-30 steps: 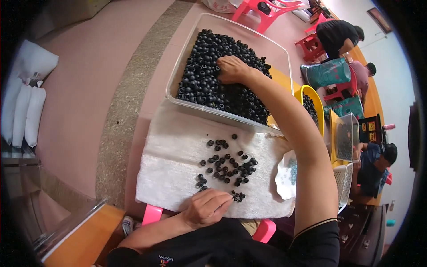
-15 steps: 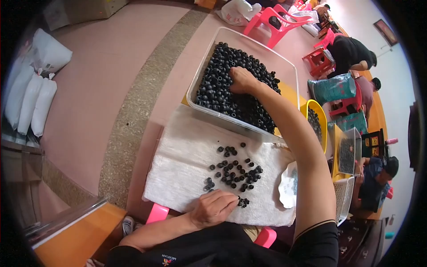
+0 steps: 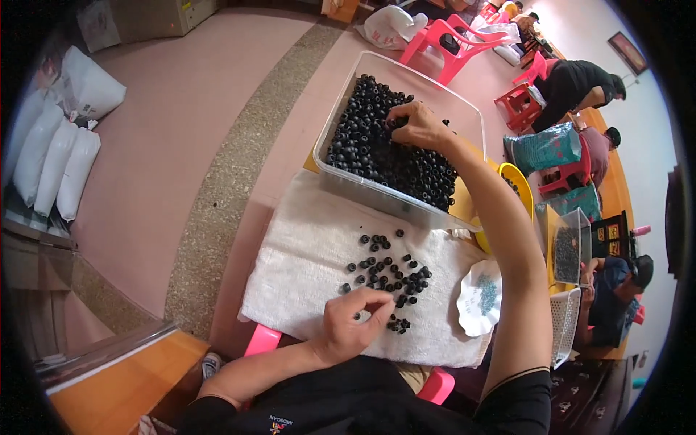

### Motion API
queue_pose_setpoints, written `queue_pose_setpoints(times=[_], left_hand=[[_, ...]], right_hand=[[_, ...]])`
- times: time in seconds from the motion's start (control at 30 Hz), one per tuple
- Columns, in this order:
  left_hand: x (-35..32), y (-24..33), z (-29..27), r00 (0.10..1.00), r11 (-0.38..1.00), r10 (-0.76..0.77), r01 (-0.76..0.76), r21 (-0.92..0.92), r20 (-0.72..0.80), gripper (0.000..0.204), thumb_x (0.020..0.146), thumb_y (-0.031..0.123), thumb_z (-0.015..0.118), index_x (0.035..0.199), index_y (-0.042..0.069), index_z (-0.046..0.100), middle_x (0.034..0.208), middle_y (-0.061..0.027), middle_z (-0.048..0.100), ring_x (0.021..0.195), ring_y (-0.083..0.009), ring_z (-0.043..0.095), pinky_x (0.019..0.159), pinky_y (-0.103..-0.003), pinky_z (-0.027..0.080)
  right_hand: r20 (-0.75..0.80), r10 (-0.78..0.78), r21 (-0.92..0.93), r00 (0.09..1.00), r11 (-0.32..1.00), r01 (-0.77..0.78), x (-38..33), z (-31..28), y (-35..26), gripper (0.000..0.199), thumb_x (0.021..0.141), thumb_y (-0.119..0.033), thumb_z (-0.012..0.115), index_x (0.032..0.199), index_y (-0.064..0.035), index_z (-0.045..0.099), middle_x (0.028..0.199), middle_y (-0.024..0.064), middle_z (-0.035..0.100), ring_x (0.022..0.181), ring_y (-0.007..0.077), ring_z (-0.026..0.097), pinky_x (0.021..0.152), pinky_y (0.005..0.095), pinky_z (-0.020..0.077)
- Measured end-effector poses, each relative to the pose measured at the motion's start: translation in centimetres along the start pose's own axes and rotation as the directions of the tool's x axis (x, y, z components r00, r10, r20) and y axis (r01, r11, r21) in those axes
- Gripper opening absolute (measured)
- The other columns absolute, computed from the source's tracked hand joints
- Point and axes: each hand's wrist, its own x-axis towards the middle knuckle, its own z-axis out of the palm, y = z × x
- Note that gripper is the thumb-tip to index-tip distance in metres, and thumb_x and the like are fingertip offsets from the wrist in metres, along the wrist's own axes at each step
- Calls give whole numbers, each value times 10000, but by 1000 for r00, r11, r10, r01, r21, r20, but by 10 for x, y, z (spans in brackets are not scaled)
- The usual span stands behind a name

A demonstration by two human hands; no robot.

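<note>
A clear plastic bin [image 3: 362, 177] holds a heap of small black ring-shaped beads [image 3: 360, 119]. Over the heap is my right hand [image 3: 422, 126], its fingers curled around some dark beads at their tips. On the white towel [image 3: 290, 268] in front of me, loose black beads [image 3: 388, 272] lie scattered, with a tight little cluster [image 3: 399, 325] nearer to me. My left hand [image 3: 354, 323] is just left of that cluster, thumb and forefinger pinched together. Whatever sits in that pinch is too small to make out.
Right of the loose beads, a white scalloped dish [image 3: 477, 308] holds tiny blue-green bits. A yellow basket [image 3: 518, 177] stands beyond my right forearm. White sacks [image 3: 76, 170] lean at the far left. A pink chair [image 3: 451, 45] is behind the bin; other people work at the right.
My right hand has lifted out of the bead heap and shifted slightly right. My left hand has moved up a little from the near cluster, fingers still pinched.
</note>
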Motion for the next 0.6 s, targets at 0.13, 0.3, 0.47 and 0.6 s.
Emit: queue_pose_setpoints(times=[0.13, 0.3, 0.47, 0.6], left_hand=[[48, 44, -9, 980, 879, -200, 187, -438, 17, 153, 950, 92, 644, 1058, -8, 601, 914, -80, 682, 830, -136, 655, 767, -274, 540], [155, 75, -9, 968, 624, -214, 30, -781, -133, 262, 928, 132, 662, 1148, 42, 552, 914, -4, 586, 803, -83, 563, 793, -220, 489], [247, 43, -9, 856, 625, -479, 179, -760, -193, 531, 937, 373, 618, 1279, 4, 450, 1088, -141, 573, 1048, -280, 565, 965, -438, 477], [276, 10, 1, 849, 469, -524, 350, -811, 63, 461, 1000, 455, 415, 1199, 48, 501, 1115, -157, 584, 1013, -314, 603, 902, -460, 523]], right_hand=[[-36, -22, 142, 999, 989, 27, -11, -5, 12, 198, 713, -138, 700, 890, -49, 708, 653, 8, 608, 560, 89, 564, 493, 271, 454], [-39, 134, 311, 990, 943, -116, -32, -21, -17, 165, 737, -126, 680, 890, -64, 688, 630, -11, 572, 501, 80, 523, 435, 240, 410], [-55, 75, 384, 996, 922, -48, -38, -39, -50, 158, 752, -118, 658, 902, -69, 671, 656, -19, 571, 479, 60, 494, 416, 226, 384], [-20, -11, 319, 1000, 948, 17, -40, -42, -79, 192, 732, -116, 657, 907, -41, 685, 686, 13, 615, 545, 95, 563, 484, 261, 460]])
